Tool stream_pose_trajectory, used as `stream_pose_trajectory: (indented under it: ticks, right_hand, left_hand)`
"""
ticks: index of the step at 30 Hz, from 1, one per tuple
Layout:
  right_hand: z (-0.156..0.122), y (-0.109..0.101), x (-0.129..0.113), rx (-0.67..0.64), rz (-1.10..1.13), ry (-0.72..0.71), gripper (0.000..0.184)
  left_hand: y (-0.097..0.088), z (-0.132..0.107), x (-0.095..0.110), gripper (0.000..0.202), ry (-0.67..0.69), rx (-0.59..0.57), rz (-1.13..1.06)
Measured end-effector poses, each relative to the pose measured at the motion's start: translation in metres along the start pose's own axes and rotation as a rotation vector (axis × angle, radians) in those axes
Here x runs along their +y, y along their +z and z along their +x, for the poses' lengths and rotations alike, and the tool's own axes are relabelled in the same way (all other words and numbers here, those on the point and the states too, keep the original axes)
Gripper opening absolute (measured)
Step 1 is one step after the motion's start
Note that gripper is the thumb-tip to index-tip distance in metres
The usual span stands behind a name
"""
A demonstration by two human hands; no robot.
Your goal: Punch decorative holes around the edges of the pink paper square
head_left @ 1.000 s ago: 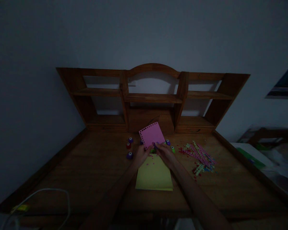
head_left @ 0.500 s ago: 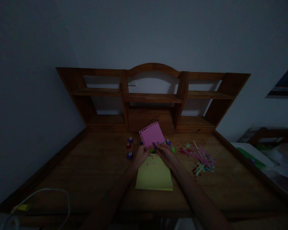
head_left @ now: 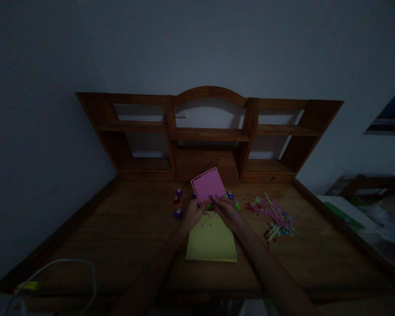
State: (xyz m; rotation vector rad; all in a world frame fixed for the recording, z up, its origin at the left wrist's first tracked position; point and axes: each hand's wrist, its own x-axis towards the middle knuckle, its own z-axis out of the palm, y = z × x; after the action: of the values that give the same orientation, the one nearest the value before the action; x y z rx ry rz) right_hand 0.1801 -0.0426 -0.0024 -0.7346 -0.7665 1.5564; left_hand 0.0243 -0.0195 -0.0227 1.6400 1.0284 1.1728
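A pink sheet of paper (head_left: 209, 185), punched with small holes along its left and top edges, is tilted up over the desk. My left hand (head_left: 194, 212) pinches its lower left corner. My right hand (head_left: 226, 208) is closed on a small purple craft punch (head_left: 213, 199) at the sheet's lower edge. Beneath the hands lies a stack of yellow paper (head_left: 212, 240), with several pink cut-outs (head_left: 206, 219) scattered on its upper part. The fingertips are dim and partly hidden.
Purple punches (head_left: 177, 213) and a red punch (head_left: 176, 199) stand left of the hands; a green punch (head_left: 237, 205) is on the right. Punched strips (head_left: 276, 210) and coloured bits lie further right. A wooden shelf (head_left: 210, 134) backs the desk; a white cable (head_left: 94, 281) hangs front left.
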Motion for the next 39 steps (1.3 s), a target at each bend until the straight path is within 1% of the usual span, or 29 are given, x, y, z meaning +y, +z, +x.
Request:
stream_pose_trajectory:
  ticks: [4, 10, 16, 21, 26, 29, 33, 36, 39]
  right_hand:
    - [0.001, 0.0, 0.0, -0.013, 0.004, 0.011, 0.023]
    - [0.001, -0.001, 0.0, 0.001, -0.001, 0.019, 0.024]
    - [0.002, -0.003, 0.002, 0.013, -0.015, 0.004, 0.022]
    - [0.002, -0.005, 0.002, 0.017, -0.012, 0.022, 0.021]
    - [0.002, -0.005, 0.002, 0.013, -0.028, 0.007, 0.019]
    - [0.002, -0.006, 0.002, 0.024, -0.054, 0.007, 0.023]
    - [0.005, -0.011, 0.004, 0.042, -0.069, 0.023, 0.026]
    - [0.007, -0.013, 0.005, 0.047, -0.079, 0.033, 0.025]
    - [0.007, -0.01, 0.005, 0.046, -0.064, 0.008, 0.025]
  left_hand:
    - [0.0, 0.0, 0.003, 0.042, -0.023, -0.004, -0.003]
    - [-0.001, 0.0, 0.006, 0.04, -0.022, 0.028, -0.009]
    - [0.0, 0.001, 0.001, 0.04, 0.003, 0.01, 0.016]
    - [0.0, 0.002, -0.002, 0.042, -0.016, 0.009, 0.035]
    - [0.0, 0.001, -0.001, 0.042, -0.021, -0.004, 0.043]
    - [0.0, 0.001, 0.0, 0.04, -0.021, 0.007, 0.056]
    - [0.0, 0.001, -0.002, 0.041, -0.031, -0.006, 0.012]
    - [0.0, 0.002, -0.006, 0.04, -0.021, 0.013, 0.026]
    - [0.0, 0.002, -0.007, 0.039, 0.0, 0.033, 0.063]
